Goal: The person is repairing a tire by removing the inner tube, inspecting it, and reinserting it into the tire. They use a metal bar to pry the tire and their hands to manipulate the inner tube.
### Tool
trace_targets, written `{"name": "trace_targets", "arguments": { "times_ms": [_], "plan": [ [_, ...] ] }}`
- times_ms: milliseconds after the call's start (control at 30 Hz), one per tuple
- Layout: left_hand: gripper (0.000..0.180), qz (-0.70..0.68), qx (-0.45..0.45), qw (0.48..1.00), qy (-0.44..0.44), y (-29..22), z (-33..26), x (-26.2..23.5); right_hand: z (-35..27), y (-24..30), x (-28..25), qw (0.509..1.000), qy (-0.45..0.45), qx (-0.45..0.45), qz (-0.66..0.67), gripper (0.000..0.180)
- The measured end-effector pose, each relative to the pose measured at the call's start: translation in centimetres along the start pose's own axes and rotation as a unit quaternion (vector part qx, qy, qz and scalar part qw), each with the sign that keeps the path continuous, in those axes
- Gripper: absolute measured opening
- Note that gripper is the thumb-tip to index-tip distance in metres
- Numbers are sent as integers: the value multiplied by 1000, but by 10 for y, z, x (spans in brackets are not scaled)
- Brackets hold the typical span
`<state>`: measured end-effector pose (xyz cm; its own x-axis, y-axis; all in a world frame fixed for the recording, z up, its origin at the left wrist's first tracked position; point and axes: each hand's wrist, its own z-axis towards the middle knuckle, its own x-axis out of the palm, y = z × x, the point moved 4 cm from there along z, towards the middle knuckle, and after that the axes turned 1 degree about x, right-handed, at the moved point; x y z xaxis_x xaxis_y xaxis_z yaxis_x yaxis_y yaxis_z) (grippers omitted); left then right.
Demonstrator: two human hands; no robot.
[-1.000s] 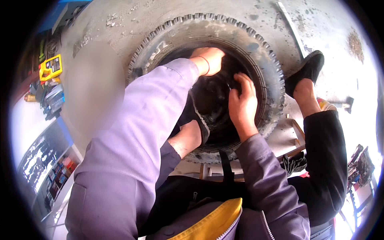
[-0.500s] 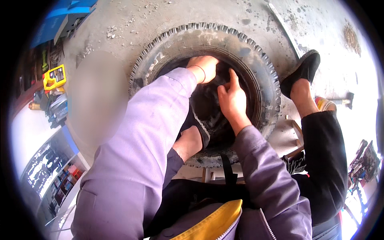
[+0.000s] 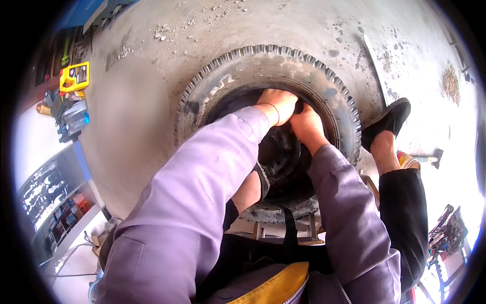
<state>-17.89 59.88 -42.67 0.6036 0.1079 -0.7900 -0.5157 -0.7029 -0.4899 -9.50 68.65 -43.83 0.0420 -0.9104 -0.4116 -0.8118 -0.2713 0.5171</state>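
Note:
A large worn tire (image 3: 223,83) with a knobby tread lies flat on the floor in front of me. Both of my hands reach into its dark opening, close together near the far inner edge. My left hand (image 3: 279,104) is closed, its fingertips out of sight inside the tire. Beside it, my right hand (image 3: 308,124) is closed too, thumb against the fingers; what either pinches is hidden. Below them, dark black material (image 3: 278,152) fills the opening. My left foot, in a dark shoe (image 3: 264,181), rests inside the tire's near left part.
My other shoe (image 3: 392,119) stands right of the tire, near a hammer (image 3: 433,158) and a long flat bar (image 3: 374,68). At left sit a yellow tool case (image 3: 75,77) and assorted tools (image 3: 76,119). A wooden stool's legs (image 3: 311,228) show at the tire's near edge.
My right hand has moved up and left beside my left hand, its extended index finger now folded in. The view has shifted, so the tire sits lower and further right.

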Motion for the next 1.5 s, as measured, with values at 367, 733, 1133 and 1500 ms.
{"name": "trace_targets", "arguments": {
  "times_ms": [367,733,1133,1500],
  "plan": [
    [32,0,-23,996,90,1,6,8,15,-16,-9,992,6,-54,-112,54],
    [28,-61,-40,996,-44,6,1,13,-3,-1,-20,993,12,-71,-98,56],
    [31,-38,-12,999,10,15,2,8,6,16,-26,979,108,-57,-160,63],
    [27,-15,48,995,-84,-3,-4,14,-57,8,-8,977,-141,-76,-138,69]
  ]
}}
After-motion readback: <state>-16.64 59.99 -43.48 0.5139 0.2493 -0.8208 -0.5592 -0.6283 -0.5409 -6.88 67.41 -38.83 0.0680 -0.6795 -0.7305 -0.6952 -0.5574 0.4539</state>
